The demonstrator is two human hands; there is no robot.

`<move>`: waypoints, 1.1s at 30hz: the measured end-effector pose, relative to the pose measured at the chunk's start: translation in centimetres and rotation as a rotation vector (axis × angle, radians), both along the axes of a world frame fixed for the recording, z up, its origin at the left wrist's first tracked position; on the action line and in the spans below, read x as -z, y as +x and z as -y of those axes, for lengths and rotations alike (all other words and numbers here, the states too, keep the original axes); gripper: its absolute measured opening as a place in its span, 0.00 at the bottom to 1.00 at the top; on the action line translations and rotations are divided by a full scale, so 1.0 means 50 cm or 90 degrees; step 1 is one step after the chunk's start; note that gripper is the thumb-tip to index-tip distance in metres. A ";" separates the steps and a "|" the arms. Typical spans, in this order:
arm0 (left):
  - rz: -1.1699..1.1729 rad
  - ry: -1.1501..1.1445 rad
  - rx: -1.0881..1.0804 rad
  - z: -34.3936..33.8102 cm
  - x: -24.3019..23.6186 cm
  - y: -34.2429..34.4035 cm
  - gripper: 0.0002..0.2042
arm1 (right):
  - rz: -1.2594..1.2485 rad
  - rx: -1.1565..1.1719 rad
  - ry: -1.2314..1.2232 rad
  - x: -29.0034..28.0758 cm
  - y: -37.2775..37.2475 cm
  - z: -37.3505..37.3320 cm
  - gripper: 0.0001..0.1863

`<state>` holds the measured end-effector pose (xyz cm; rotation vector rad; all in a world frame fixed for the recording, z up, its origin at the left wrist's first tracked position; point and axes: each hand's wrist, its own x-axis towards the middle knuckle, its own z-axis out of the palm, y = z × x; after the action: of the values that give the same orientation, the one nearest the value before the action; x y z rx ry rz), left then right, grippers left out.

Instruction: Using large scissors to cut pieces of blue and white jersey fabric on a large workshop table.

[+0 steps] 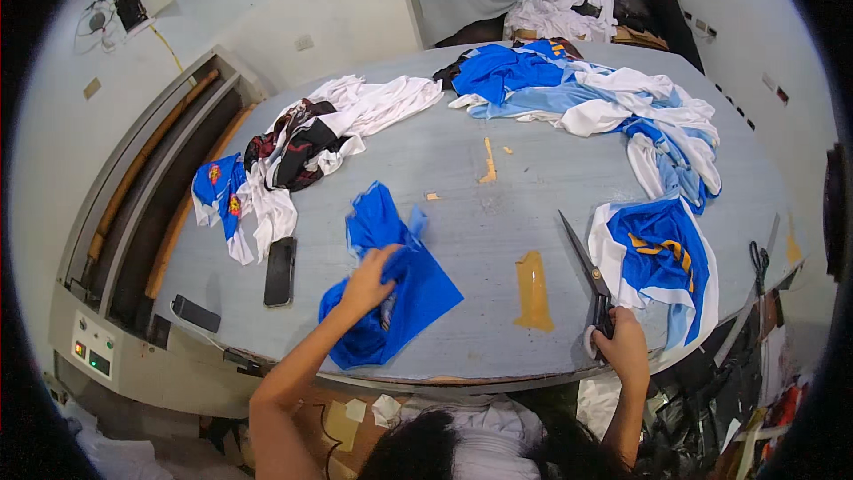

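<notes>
Near the front edge of the grey counter (pixel 484 347), left of centre, we see a piece of blue cloth (pixel 433 293), partly flat and partly bunched, with one straight-edged corner spread toward the right. The person's left hand (pixel 369 283) lies over its middle folds; we read the fingers as curled narrowly about the fabric, although blur softens their tips. The right hand (pixel 625 342) rests well apart, its fingers wrapped around the handles of the scissors (pixel 595 276), whose blades point away from the body and appear close together. Just right of the blades we note a blue-and-white garment (pixel 662 253), loosely folded; between the hands lies a patch of amber tape (pixel 534 289). To the left lie a dark phone (pixel 280 272) and a heap of white and dark clothing (pixel 311 138). We judge the step in hand to be arranging the blue cloth, with the scissors held at the ready. In our judgement, the next move calls for loosening the bunched folds and exposing a clear edge before the blades come near, with the left fingers out of their line.
</notes>
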<state>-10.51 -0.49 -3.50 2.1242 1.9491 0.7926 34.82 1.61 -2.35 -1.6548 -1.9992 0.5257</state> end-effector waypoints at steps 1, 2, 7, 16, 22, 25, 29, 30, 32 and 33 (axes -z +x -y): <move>-0.001 0.000 0.001 0.002 -0.025 0.023 0.31 | -0.001 0.001 0.000 -0.004 -0.003 0.003 0.22; -0.022 -0.155 0.056 -0.008 -0.042 0.044 0.28 | -0.005 -0.012 -0.004 -0.007 -0.004 0.004 0.22; 0.094 -0.581 0.368 -0.125 -0.139 0.104 0.17 | -0.022 -0.031 0.021 -0.006 0.000 0.008 0.22; -0.220 -0.055 0.138 -0.711 -0.432 0.121 0.19 | 0.017 0.003 0.044 0.006 -0.011 0.013 0.23; -0.199 0.184 -0.052 -0.787 -0.369 0.317 0.33 | 0.022 0.037 0.027 0.010 -0.015 0.024 0.23; -0.392 0.040 0.184 -0.737 -0.268 0.442 0.25 | -0.037 0.074 -0.038 0.005 0.012 0.043 0.21; -0.103 -0.125 0.320 -0.663 -0.114 0.477 0.23 | -0.411 0.127 -0.271 -0.005 0.085 0.109 0.18; -0.104 -0.130 0.331 -0.639 -0.097 0.491 0.23 | -0.570 0.122 -0.282 0.004 0.108 0.133 0.18; 0.199 -0.341 0.203 -0.593 -0.055 0.499 0.25 | -0.728 0.155 -0.295 -0.039 0.123 0.168 0.19; 0.194 -0.350 0.201 -0.578 -0.017 0.507 0.25 | -0.731 0.174 -0.222 -0.034 0.129 0.176 0.18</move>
<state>14.85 28.40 -2.66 1.7857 1.4175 0.4229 41.25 -7.19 -0.64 -1.2596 -0.8560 1.3712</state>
